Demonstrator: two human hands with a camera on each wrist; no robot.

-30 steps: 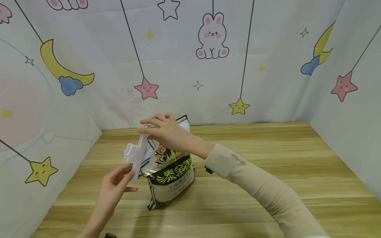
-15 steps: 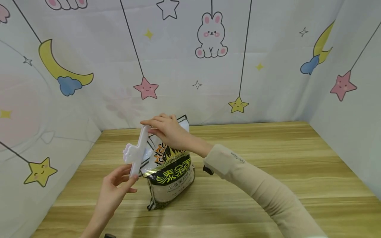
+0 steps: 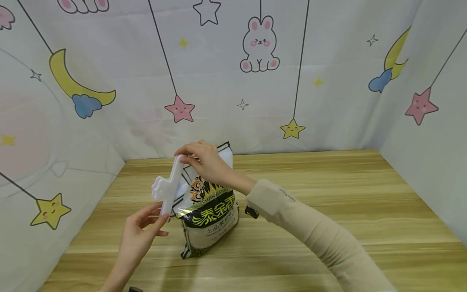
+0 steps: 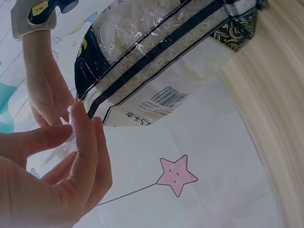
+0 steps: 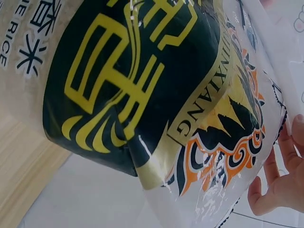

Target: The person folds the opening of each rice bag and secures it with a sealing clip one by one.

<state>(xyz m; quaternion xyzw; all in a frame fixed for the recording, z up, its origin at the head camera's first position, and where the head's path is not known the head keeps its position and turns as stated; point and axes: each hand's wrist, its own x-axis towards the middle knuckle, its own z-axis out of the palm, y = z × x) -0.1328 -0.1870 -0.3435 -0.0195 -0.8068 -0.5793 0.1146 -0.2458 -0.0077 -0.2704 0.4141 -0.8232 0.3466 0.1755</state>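
Note:
A rice bag (image 3: pixel 215 231) stands on the table, leaning a little, with a dark band, yellow lettering and rice showing through its clear side (image 4: pixel 147 52). Along its upper left edge lies a white bag clip (image 3: pixel 167 188) with a paw-shaped tab. My left hand (image 3: pixel 138 232) pinches the clip's lower end between thumb and fingers. At the upper end, my right hand (image 3: pixel 208 163) pinches the clip with thumb and fingertips, its palm over the bag's top. Whether the clip's two bars are fastened together cannot be seen.
The wood-grain table (image 3: pixel 310 227) reaches back to a white curtain (image 3: pixel 219 81) printed with stars, moons and a rabbit. More of this cloth flanks the table left and right. A dark device sits at my right wrist, below the beige sleeve (image 3: pixel 313 227).
My right hand's fingers have drawn in to the clip's upper end. The left thumb has shifted slightly on the lower end, and that end has moved up a little. The bag stays put.

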